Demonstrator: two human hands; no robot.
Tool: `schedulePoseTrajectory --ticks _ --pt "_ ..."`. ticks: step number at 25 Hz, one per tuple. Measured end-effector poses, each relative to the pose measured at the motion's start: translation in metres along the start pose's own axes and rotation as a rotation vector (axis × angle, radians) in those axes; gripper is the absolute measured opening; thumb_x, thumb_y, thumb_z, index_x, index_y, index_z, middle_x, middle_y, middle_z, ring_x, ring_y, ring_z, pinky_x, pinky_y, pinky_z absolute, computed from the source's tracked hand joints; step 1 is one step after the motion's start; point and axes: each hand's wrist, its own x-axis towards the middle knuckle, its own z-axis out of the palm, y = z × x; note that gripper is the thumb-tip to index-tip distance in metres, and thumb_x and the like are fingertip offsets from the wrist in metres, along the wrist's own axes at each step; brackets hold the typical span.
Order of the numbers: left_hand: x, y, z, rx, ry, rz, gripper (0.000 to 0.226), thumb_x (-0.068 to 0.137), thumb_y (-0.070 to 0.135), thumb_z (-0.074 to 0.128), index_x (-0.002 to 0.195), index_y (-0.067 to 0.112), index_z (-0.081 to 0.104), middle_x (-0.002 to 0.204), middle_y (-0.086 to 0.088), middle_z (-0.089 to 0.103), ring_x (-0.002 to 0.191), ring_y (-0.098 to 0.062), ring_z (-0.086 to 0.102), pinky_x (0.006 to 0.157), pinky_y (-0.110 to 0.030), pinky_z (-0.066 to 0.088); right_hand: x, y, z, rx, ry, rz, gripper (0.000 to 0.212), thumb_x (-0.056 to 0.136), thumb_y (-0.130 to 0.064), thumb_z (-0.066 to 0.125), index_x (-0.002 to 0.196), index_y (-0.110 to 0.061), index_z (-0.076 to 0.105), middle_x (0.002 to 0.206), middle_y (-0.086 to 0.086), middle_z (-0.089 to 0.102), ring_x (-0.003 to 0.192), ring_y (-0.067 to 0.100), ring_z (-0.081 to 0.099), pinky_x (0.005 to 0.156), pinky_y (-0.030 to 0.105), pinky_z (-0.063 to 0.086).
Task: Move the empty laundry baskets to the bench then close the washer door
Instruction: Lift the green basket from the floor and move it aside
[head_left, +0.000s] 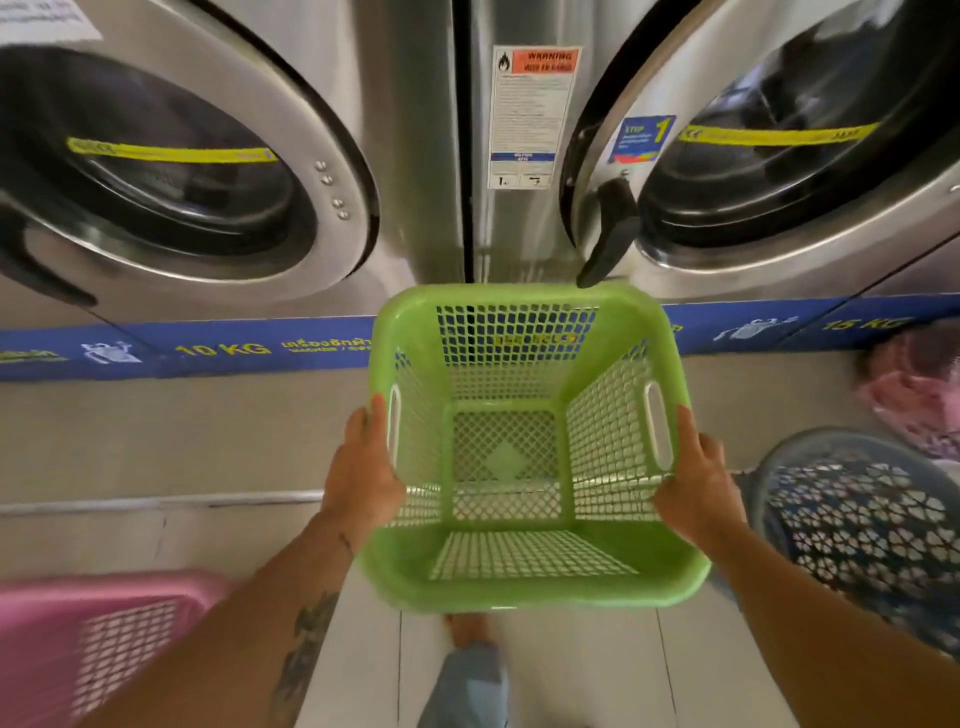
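An empty green laundry basket hangs in the air in front of me, lifted off the floor. My left hand grips its left rim by the handle slot. My right hand holds the right rim the same way. Ahead stand two steel front-loading washers. The right washer door with its black handle stands slightly ajar at the handle side. The left washer door looks shut. No bench is in view.
A pink basket sits on the floor at lower left. A blue-grey basket stands at right, with pink laundry behind it. A blue banner runs along the washer plinth. My leg and foot are below the basket.
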Motion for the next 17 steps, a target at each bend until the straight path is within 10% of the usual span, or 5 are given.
schedulePoseTrajectory --ticks 9,13,17 --pt "-0.121 -0.015 0.016 -0.248 0.089 -0.188 0.087 0.069 -0.007 0.056 0.149 0.02 0.034 0.147 -0.011 0.044 0.128 -0.028 0.049 0.101 -0.033 0.044 -0.073 0.054 -0.01 -0.095 -0.107 -0.105 0.101 0.068 -0.002 0.059 0.152 -0.035 0.013 0.131 0.019 0.05 0.108 0.041 0.059 0.08 0.043 0.051" --pt "-0.185 -0.034 0.048 -0.411 0.03 -0.327 0.086 0.075 -0.013 0.048 0.149 0.028 0.03 0.137 -0.004 0.051 0.061 -0.008 0.063 0.04 -0.017 0.044 -0.111 0.083 0.019 -0.031 -0.225 -0.056 0.095 0.073 -0.001 0.056 0.15 -0.04 0.016 0.131 0.018 0.054 0.091 0.033 0.064 0.06 0.037 0.056" --pt "-0.22 -0.065 0.072 -0.594 0.01 -0.444 0.078 0.077 -0.009 0.048 0.147 0.023 0.034 0.117 -0.005 0.061 0.033 -0.006 0.051 0.031 -0.019 0.037 -0.135 0.102 0.057 0.022 -0.246 0.051 0.08 0.077 -0.005 0.053 0.148 -0.034 0.032 0.127 0.01 0.06 0.061 0.005 0.053 0.034 0.015 0.038"
